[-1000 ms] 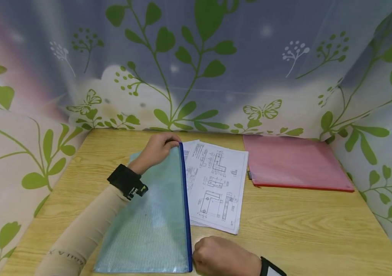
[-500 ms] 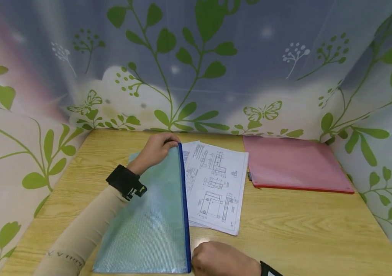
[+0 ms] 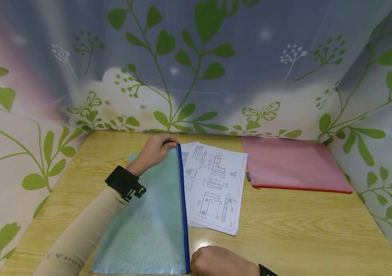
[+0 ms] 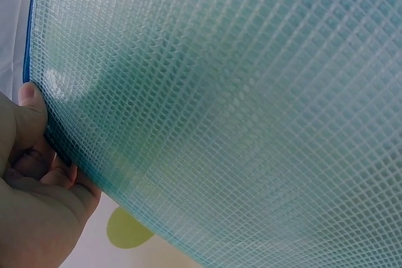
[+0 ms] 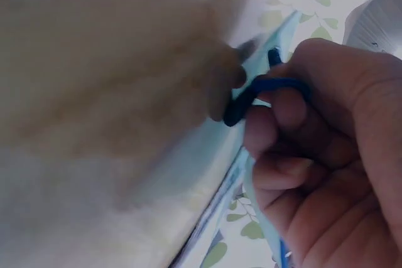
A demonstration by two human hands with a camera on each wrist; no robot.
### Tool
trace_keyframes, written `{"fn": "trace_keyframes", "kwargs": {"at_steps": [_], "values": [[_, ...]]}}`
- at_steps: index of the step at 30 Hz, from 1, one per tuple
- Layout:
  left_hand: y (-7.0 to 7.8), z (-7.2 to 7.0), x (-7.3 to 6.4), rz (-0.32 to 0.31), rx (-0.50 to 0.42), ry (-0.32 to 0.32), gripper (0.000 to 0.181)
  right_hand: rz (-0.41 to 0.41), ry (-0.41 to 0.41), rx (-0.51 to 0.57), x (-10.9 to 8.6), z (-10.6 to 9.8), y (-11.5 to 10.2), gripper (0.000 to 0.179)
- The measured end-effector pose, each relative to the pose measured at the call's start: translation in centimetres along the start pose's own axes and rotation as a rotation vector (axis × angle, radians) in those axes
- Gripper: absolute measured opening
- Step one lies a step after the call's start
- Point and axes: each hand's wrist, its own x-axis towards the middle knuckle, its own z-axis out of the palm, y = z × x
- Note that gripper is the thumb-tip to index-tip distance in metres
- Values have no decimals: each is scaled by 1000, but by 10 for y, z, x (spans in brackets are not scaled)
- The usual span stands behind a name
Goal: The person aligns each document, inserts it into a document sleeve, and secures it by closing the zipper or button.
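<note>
A translucent light-blue mesh zipper bag [image 3: 144,218] with a dark-blue zip edge lies at the left of the table in the head view. My left hand [image 3: 156,150] pinches its far corner at the zip's end; thumb and fingers show on that corner in the left wrist view. Near the bag's close right corner is my right hand [image 3: 221,261], fingers curled. In the right wrist view, the same hand pinches a dark-blue strip [image 5: 242,108] at the bag's zip end; whether this includes the zip pull I cannot tell.
Printed sheets with technical drawings [image 3: 214,191] lie right of the bag, partly beneath its edge. A pink zipper bag [image 3: 296,163] with a red zip lies flat at the back right. Patterned cloth [image 3: 196,76] walls the table's back and sides.
The blue bag's zip edge has shifted slightly left and nearer. My right hand has moved slightly left and down, while my left hand keeps its pinch on the far corner.
</note>
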Motion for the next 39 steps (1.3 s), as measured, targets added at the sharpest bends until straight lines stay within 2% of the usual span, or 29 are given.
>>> {"fn": "trace_keyframes", "kwargs": {"at_steps": [3, 6, 11, 14, 17, 22, 31, 35, 39], "values": [[-1, -2, -2, 8, -21, -10, 13, 58, -19, -25, 0, -4, -2, 41], [-2, -5, -4, 20, -46, -26, 14, 108, -43, -121, 1, -12, -3, 28], [-2, -8, -6, 13, -67, -42, 15, 73, -7, -303, 3, -37, -6, 7], [-2, -9, -8, 2, -79, -42, 15, 18, 53, -380, 4, -56, -10, 20], [-3, -9, -9, 0, -88, -42, 16, 11, 90, -425, 4, -76, -13, 37], [-6, -12, -9, 14, -85, -34, 16, 53, 147, -482, 4, -111, -14, 57], [-6, -13, -9, 5, -66, -52, 16, 196, 273, -406, 11, -158, -4, 78], [-6, -13, -9, 12, -65, -61, 16, 280, 297, -310, 18, -173, 7, 86], [-6, -14, -9, 7, -59, -61, 16, 330, 331, -174, 24, -184, 24, 91]]}}
